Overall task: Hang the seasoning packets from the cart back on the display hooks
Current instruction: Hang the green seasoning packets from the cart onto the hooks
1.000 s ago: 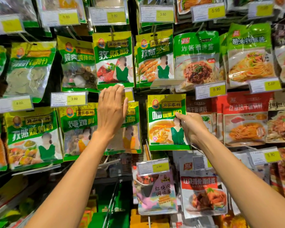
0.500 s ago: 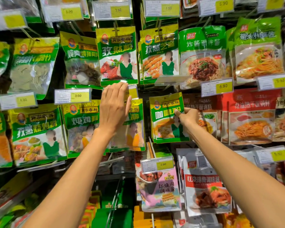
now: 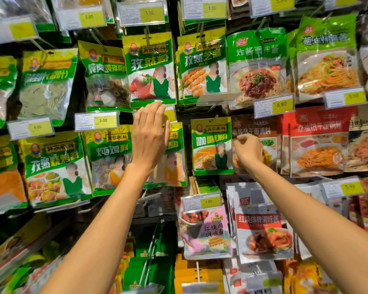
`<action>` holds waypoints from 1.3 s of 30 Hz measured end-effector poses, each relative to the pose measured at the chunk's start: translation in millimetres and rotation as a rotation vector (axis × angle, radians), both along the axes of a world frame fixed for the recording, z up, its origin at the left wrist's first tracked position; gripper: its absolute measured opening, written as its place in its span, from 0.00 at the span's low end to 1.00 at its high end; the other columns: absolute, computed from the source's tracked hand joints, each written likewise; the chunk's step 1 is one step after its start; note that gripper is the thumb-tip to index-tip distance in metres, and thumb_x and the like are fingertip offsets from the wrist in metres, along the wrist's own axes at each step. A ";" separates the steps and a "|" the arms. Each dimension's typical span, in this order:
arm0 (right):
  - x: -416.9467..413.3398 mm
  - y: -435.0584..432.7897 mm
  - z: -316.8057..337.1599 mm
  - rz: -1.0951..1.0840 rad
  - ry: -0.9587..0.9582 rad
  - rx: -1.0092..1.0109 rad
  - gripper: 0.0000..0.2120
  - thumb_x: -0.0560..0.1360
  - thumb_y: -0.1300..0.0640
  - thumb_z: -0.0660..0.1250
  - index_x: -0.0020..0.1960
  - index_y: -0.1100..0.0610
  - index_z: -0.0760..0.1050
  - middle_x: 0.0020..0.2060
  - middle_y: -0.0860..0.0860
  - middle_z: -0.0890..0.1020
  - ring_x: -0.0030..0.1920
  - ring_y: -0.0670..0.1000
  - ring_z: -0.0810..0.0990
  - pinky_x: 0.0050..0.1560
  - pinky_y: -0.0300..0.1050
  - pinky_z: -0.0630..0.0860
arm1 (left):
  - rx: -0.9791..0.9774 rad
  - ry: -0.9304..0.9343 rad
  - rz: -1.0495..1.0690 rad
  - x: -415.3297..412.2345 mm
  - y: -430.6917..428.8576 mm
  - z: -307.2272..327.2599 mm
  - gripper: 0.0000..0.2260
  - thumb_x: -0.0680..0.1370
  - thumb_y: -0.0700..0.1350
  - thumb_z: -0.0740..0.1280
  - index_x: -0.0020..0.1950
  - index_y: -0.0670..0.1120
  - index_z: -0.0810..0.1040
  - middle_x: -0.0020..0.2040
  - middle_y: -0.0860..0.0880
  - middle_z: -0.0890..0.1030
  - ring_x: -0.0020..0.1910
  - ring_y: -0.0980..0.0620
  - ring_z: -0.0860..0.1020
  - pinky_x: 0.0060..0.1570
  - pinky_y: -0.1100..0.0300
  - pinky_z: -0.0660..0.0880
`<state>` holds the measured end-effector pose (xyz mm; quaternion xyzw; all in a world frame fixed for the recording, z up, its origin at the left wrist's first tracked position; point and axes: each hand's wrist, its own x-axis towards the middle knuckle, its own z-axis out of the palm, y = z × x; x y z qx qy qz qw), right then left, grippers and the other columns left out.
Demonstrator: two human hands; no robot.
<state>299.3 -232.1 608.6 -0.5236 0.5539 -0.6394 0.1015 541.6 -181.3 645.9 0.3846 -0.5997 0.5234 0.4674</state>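
A green-and-yellow curry seasoning packet [image 3: 210, 145] hangs on a display hook in the middle row, level with its neighbours. My right hand [image 3: 248, 150] hovers just right of that packet, in front of a brown packet [image 3: 253, 128]. Its fingers are curled and hold nothing. My left hand [image 3: 150, 136] is raised flat with straight fingers against a green-and-yellow packet [image 3: 176, 158] one hook to the left. It covers most of that hook's yellow price tag [image 3: 171, 114].
Rows of hanging seasoning packets fill the whole display, each hook ending in a price tag such as the 3.00 tag [image 3: 97, 122] and the 5.90 tag [image 3: 273, 106]. Lower hooks hold a pink packet [image 3: 207, 232] and a white-and-red one [image 3: 263, 230].
My right hand pushed the curry packet back along the hook, then let go and drew slightly right. My left hand stayed flat on the neighbouring packet.
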 end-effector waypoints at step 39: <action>-257.9 449.5 -660.8 -1.096 -0.927 1.042 0.15 0.80 0.58 0.61 0.35 0.62 0.71 0.34 0.58 0.74 0.38 0.54 0.72 0.38 0.50 0.68 | 2.255 -0.635 -0.509 -466.7 178.7 -691.4 0.15 0.83 0.44 0.55 0.36 0.55 0.63 0.31 0.48 0.66 0.28 0.51 0.66 0.29 0.55 0.68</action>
